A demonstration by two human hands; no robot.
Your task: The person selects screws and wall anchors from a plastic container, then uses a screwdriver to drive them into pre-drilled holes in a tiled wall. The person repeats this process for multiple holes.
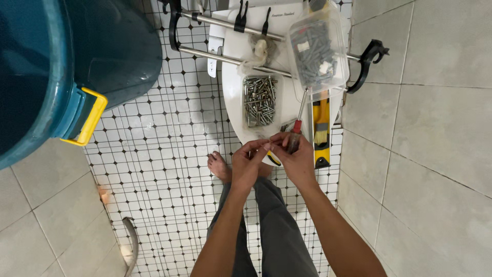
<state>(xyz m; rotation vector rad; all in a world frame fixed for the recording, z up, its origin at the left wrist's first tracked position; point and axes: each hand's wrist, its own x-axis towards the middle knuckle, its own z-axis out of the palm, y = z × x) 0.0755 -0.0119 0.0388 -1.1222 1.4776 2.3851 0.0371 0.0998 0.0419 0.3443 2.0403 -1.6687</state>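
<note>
Head view looks down on 2 bare forearms over grey trousers, a bare foot (219, 166) on the small black-dotted white floor tiles below. The left hand (248, 166) and right hand (295, 156) meet fingertip to fingertip, pinching shut on something too small to identify, probably a screw or wall plug. The right hand also grips a red-handled screwdriver (299, 122), its shaft pointing away. The step in hand looks like seating a fastener on the tool; the next move likely calls for steady alignment of the tip. Just beyond, on the closed white toilet lid (233, 61), lie a clear tray of silver screws (259, 100), a yellow spirit level (321, 128), a clear plastic box of grey plugs (316, 48) and a chrome towel rail with black brackets (215, 54). A large teal bucket with a yellow handle (77, 66) stands at left.
</note>
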